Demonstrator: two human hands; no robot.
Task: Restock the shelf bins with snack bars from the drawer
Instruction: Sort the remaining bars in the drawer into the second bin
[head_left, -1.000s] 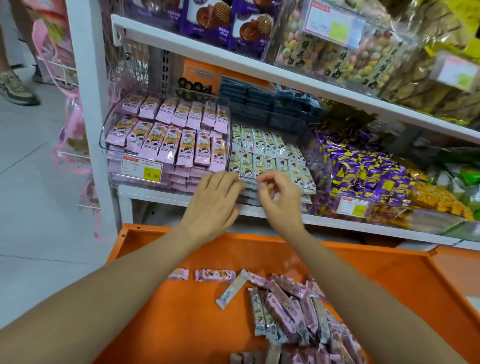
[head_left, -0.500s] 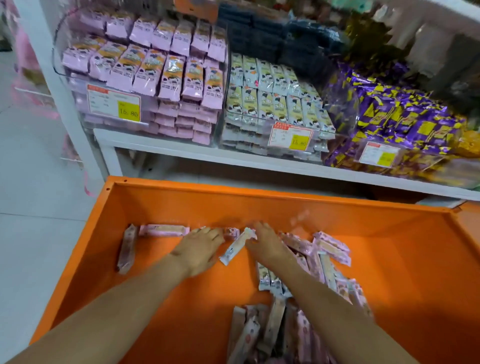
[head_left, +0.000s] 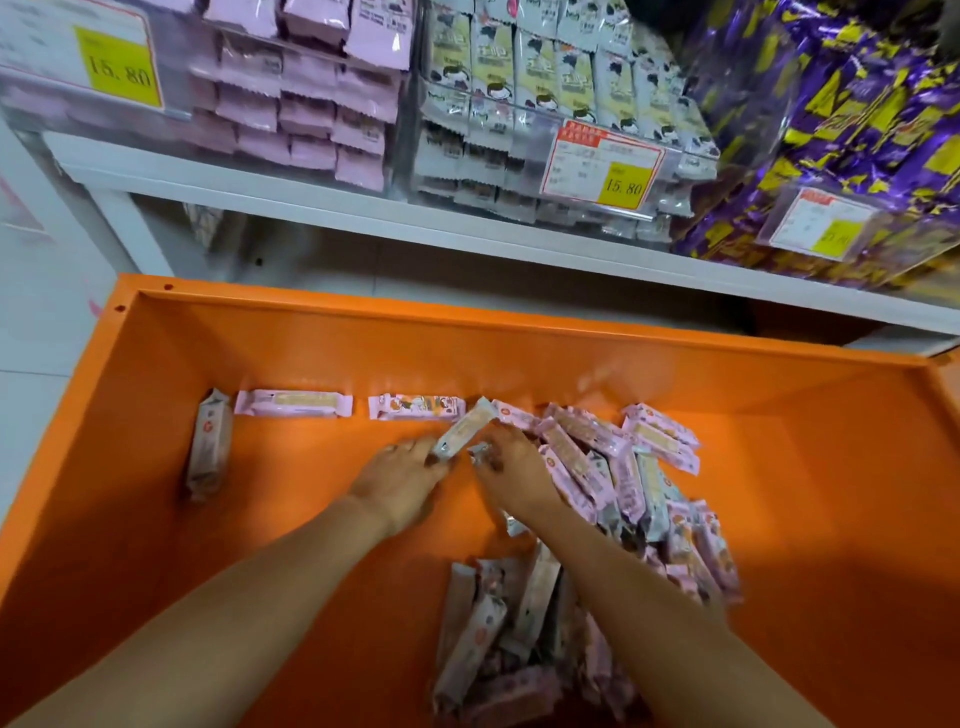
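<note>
Both hands are down in the orange drawer (head_left: 363, 353), meeting just short of its far wall. Our left hand (head_left: 400, 480) has its fingers bunched together at the near end of a pale bar (head_left: 465, 428) lying tilted between the hands; pinch or mere touch, we cannot tell. Our right hand (head_left: 511, 475) curls its fingers on a second bar (head_left: 479, 449), only the crimped end poking out by the thumb. By the look of them, these snack bars are light, slick film packets with a stiff, snappable core and floppy sealed ends (a poor handle, those ends), so we'd take them across the middle, several side by side. The count: three loose bars (head_left: 293, 404) strung along the far wall toward the far left corner, the two at our fingers, and a heap (head_left: 623, 467) running from mid-drawer to the near edge, too tangled to count, surely well over a dozen. Above sit three shelf bins, the pink bin (head_left: 197, 111), cream bin (head_left: 467, 171) and purple bin (head_left: 737, 104), with three price tags (head_left: 602, 169), one apiece.
</note>
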